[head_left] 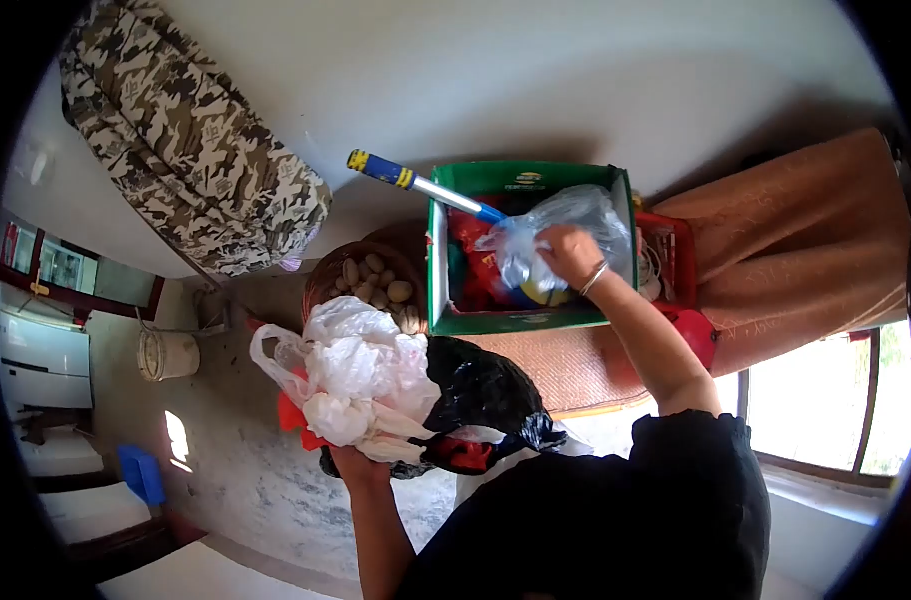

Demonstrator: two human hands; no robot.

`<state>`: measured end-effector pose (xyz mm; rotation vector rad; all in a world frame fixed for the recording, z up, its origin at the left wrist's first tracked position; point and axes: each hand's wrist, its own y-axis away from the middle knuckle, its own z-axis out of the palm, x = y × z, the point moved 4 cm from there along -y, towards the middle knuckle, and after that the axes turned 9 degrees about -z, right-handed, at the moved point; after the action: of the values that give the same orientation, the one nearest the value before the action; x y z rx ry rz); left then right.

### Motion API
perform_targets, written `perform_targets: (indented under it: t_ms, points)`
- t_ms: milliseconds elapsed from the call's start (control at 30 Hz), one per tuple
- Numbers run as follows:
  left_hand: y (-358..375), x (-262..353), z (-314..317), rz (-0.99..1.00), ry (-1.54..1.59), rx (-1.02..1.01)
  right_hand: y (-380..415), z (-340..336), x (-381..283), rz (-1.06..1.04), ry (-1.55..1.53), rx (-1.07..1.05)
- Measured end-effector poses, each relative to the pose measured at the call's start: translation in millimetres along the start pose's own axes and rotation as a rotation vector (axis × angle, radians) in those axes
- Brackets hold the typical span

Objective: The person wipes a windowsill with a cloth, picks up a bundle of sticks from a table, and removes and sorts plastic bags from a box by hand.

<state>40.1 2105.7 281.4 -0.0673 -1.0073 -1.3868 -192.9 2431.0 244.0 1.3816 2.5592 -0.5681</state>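
Observation:
My right hand is inside a green cardboard box, its fingers closed on a clear plastic bag. Red plastic and a blue-and-yellow item lie beneath that bag, partly covered. A silver pole with a blue and yellow grip sticks out over the box's left side. Lower left, my left hand supports a bundle of white plastic bags, with red plastic at its edge; its fingers are mostly hidden under them. A black plastic bag bulges right beside the white ones.
Behind the bundle stands a wicker basket of potato-like roundish things. A red crate and an orange-brown cloth are right of the box. Camouflage fabric hangs upper left; a whitish bucket is on the floor.

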Motion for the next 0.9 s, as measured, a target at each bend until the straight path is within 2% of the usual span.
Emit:
perform_targets:
  t_ms: [33,100,133,167,233,300,367,433,500,567,633,667,800,900]
  points:
    - [6,0,8,-0.021,0.126,0.014,2,-21,6,-0.014,0.097,0.108]
    - [6,-3,-3,-0.019,0.08,-0.013,7,-54,11,0.044,0.349,0.201]
    - [5,-3,-10,-0.011,0.04,-0.034,10,-48,32,0.165,0.39,0.033]
    - [4,-6,-15,-0.013,0.034,-0.044,13,-46,43,0.173,0.393,0.041]
    - [7,-5,-12,0.034,-0.004,-0.068,25,-28,67,0.466,0.487,-0.503]
    - [17,-4,5,0.041,0.007,-0.031,33,-19,68,0.453,0.572,-0.547]
    - [24,-6,13,0.043,0.021,0.006,38,-4,70,0.324,0.524,-0.658]
    - [25,-7,10,0.003,0.04,-0.005,45,3,75,0.314,0.545,-0.62]
    - [24,-9,-4,-0.013,0.054,-0.055,50,-12,66,0.164,0.512,-0.274]
    - [23,-11,-12,-0.032,0.069,-0.098,51,-37,54,0.136,0.51,-0.196]
    - [24,-11,-11,0.019,0.07,-0.085,52,-53,55,0.222,0.107,-0.081]
    - [24,-12,-9,0.019,0.071,-0.088,50,-57,59,0.312,-0.003,-0.114]
    - [31,-11,4,0.047,0.039,-0.018,52,-56,66,0.38,-0.03,-0.104]
    - [34,-10,14,0.041,0.051,-0.012,57,-42,55,0.371,0.088,-0.274]
